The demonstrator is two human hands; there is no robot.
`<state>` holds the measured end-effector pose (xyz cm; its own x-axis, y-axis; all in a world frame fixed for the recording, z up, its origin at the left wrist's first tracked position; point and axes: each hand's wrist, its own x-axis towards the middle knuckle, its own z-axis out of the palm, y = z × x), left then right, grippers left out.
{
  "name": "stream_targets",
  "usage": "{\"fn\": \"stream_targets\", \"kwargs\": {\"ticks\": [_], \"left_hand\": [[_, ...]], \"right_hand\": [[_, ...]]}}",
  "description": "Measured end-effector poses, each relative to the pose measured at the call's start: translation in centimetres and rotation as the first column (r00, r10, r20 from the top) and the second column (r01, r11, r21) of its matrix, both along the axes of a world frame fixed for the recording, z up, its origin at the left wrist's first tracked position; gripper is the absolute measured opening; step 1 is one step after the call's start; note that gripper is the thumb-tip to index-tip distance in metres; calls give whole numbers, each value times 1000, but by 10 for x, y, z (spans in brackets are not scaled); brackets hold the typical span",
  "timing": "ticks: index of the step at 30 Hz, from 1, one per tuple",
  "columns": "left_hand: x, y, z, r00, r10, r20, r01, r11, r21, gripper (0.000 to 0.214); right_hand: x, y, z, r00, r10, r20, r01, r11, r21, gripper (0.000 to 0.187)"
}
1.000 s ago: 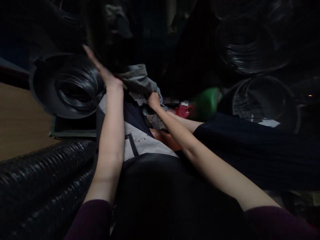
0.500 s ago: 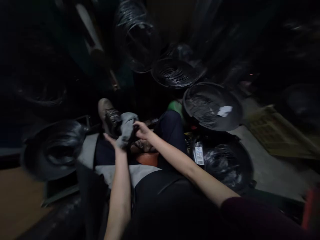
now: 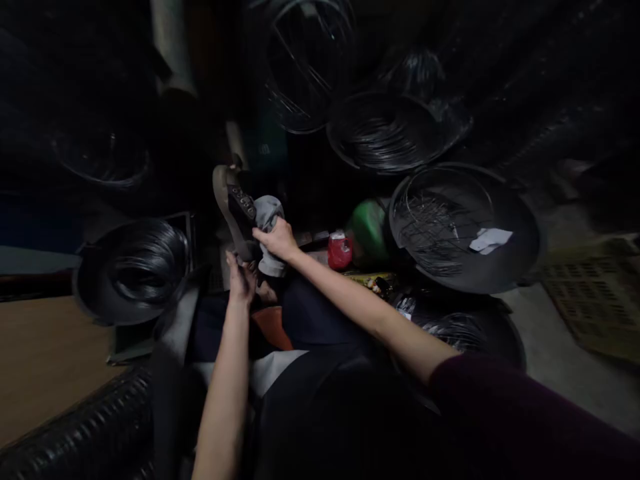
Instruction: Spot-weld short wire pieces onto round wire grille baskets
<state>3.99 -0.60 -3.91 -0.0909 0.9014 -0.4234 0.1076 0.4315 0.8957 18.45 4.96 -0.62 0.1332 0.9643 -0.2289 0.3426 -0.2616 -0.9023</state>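
A dark lace-up shoe (image 3: 234, 203) with a tan sole is tilted up in front of me, its toe pointing away. Around the heel of the shoe curl the fingers of my left hand (image 3: 243, 279), thumb up along the sole side. My right hand (image 3: 277, 239) is closed at the shoe's opening, on bunched grey cloth (image 3: 270, 208) at the ankle; its fingertips are partly hidden. Whether that cloth is a sock or a cuff I cannot tell. My dark blue trouser leg (image 3: 315, 307) lies just behind, near an orange surface (image 3: 273, 327).
Black tubs with wire coils stand left (image 3: 83, 283) and right (image 3: 530, 247); white paper (image 3: 490, 240) lies in the right one. Beyond my hands are a red item (image 3: 340, 252) and a green rounded object (image 3: 369, 230). A yellowish crate (image 3: 590, 293) sits far right.
The shoe has tipped more upright. My right hand has moved from the cloth's right side to the shoe's opening, and my left hand has come round the heel. The view has shifted.
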Motion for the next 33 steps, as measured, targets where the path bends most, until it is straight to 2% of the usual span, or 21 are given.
{"fn": "stream_targets", "kwargs": {"ticks": [1,3,6,9,11,14,16,20,22,24,27,30,33], "left_hand": [[-15,-2,-1,993,92,72,-89,995,-47,76],[-55,-6,4,958,271,92,-267,962,-51,71],[-124,-15,30,875,484,18,-482,867,123,54],[-181,-24,58,759,642,-105,-603,755,258,30],[-206,-32,62,667,705,-239,-632,706,321,21],[-225,-49,46,535,727,-430,-621,684,383,21],[-226,-63,28,489,710,-507,-604,695,390,25],[-213,-83,-6,450,586,-674,-520,785,336,37],[-205,-85,-17,397,510,-763,-469,827,309,39],[-200,-83,-22,349,471,-810,-434,847,305,38],[-199,-77,-22,331,440,-835,-402,866,297,33],[-200,-71,-22,330,413,-849,-393,878,274,27],[-199,-66,-26,325,405,-855,-405,876,261,24]], "right_hand": [[22,4,-4,999,9,48,-10,1000,13,33],[69,8,-21,985,-9,170,10,1000,-1,36],[127,11,-70,904,35,427,47,982,-180,41],[149,5,-135,837,147,528,94,910,-404,49],[146,-7,-177,842,195,503,110,851,-514,50],[133,-28,-232,845,261,467,104,777,-621,46],[125,-41,-262,841,295,454,82,759,-646,46],[122,-58,-309,831,350,433,31,748,-663,46],[125,-61,-325,836,371,405,13,724,-690,46],[132,-62,-337,848,380,369,1,695,-719,46],[142,-63,-346,875,363,321,-6,671,-742,52],[152,-65,-339,904,306,299,20,667,-745,51],[162,-65,-313,930,223,293,71,673,-736,47]]}}
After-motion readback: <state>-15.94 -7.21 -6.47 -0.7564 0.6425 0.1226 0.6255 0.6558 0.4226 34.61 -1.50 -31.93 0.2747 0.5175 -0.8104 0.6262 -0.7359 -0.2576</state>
